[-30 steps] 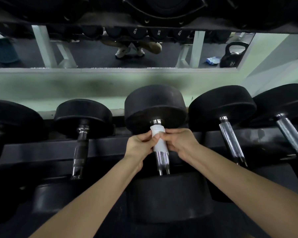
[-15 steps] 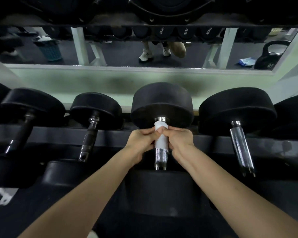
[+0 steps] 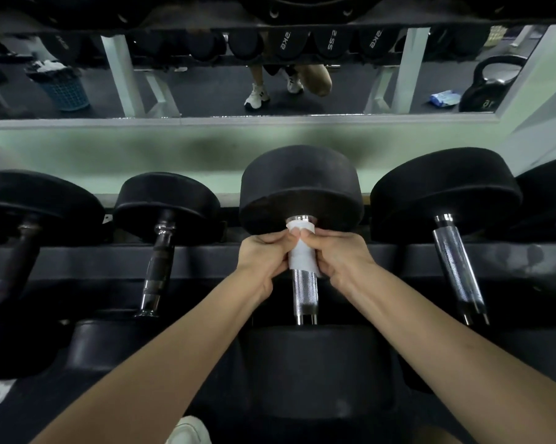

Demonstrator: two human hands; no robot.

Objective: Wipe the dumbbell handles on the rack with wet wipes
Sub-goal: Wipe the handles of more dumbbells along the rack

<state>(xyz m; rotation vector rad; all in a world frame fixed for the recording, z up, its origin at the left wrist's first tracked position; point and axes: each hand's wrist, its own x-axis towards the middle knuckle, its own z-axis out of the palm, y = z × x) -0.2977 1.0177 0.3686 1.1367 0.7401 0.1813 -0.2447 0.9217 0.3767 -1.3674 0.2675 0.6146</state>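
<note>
Your left hand (image 3: 263, 257) and your right hand (image 3: 340, 257) both clamp the white wet wipe (image 3: 303, 259), thumbs meeting on top. The wipe is wrapped round the far end of the knurled chrome handle (image 3: 305, 291) of the middle black rubber-headed dumbbell (image 3: 302, 184), just under its far head. The near half of the handle is bare. This dumbbell lies on the black metal rack (image 3: 78, 261), between a smaller dark-handled dumbbell (image 3: 166, 203) on the left and a chrome-handled dumbbell (image 3: 446, 190) on the right. The far wall mirror (image 3: 206, 91) reflects a blue plastic basket (image 3: 65, 89) at far left and a black kettlebell (image 3: 491, 88) at far right.
</note>
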